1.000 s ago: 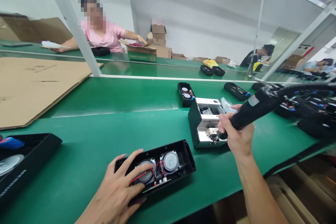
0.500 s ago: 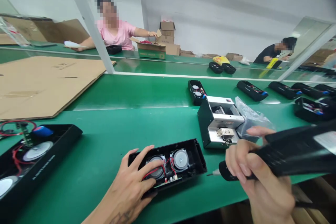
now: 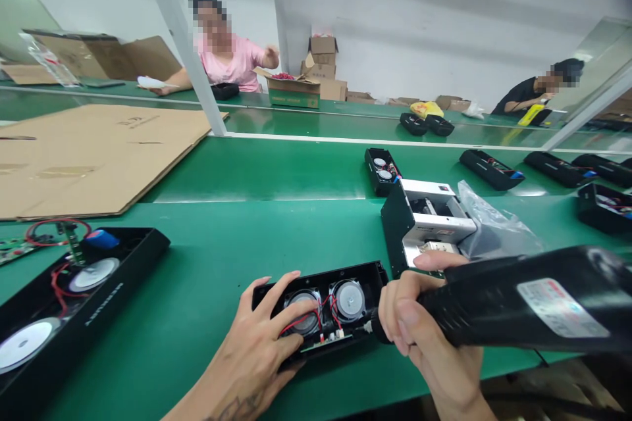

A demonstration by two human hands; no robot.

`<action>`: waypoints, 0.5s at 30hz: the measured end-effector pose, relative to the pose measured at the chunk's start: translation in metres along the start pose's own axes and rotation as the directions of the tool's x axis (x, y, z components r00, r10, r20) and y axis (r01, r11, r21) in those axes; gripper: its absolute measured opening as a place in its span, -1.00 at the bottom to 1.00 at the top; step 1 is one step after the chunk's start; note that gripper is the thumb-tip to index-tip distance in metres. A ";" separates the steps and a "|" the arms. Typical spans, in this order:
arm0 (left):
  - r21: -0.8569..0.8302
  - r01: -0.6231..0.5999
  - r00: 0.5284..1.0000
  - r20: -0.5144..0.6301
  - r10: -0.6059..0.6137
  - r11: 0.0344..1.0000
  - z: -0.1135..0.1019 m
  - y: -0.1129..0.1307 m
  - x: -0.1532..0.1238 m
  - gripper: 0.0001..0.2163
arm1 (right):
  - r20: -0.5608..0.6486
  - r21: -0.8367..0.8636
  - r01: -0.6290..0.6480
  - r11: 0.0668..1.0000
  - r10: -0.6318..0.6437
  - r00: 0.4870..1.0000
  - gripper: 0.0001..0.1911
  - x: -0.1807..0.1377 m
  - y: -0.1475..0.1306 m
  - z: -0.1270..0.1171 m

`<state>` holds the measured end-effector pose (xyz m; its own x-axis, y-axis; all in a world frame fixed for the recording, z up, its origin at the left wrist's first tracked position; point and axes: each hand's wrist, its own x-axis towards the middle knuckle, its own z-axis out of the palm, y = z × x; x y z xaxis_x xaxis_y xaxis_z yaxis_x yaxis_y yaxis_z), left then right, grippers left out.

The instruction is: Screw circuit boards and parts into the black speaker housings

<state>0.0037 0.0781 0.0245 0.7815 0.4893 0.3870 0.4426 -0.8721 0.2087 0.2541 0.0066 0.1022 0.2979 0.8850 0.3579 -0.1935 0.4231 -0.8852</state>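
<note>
1. Hands: two in my view, both the operator's own. The left hand (image 3: 254,342) is spread, fingers splayed across an open black plastic speaker housing (image 3: 366,283), pressing it to the worktop (image 3: 257,177). The right hand (image 3: 419,322) is closed around the ribbed black grip of an electric screwdriver (image 3: 513,302), whose tip sits just beside the housing's right end.

2. Under the left hand, I count two round speaker drivers (image 3: 348,300), red wires (image 3: 301,323) and one green circuit board (image 3: 328,344).

3. I count at least seven black housings on this worktop, including that one. A second open housing (image 3: 74,299) lies at far left, holding two pale drivers and a blue battery (image 3: 101,239), with a loose wired circuit board (image 3: 39,240) beside it.

4. Just past the right hand stands one boxy white-and-black bench unit (image 3: 427,220) with a metal body, touching a crumpled clear plastic bag (image 3: 494,220).

5. One flat corrugated cardboard sheet (image 3: 99,158) lies at left.

6. Two co-workers sit beyond: one in a pink shirt (image 3: 237,66) and one in black (image 3: 523,95).

7. Writing: the screwdriver carries one white label (image 3: 557,307), and I cannot read its print at this resolution.
</note>
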 end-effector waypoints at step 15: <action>0.019 0.002 1.000 -0.020 -0.002 1.000 0.006 -0.004 0.000 -0.76 | 0.027 -0.151 -0.005 0.988 0.009 1.000 -0.73 -0.005 0.004 0.003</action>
<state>0.0044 0.0816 0.0187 0.7716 0.4906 0.4049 0.4526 -0.8707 0.1924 0.2491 0.0042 0.0978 0.2712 0.8937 0.3575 -0.0514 0.3844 -0.9218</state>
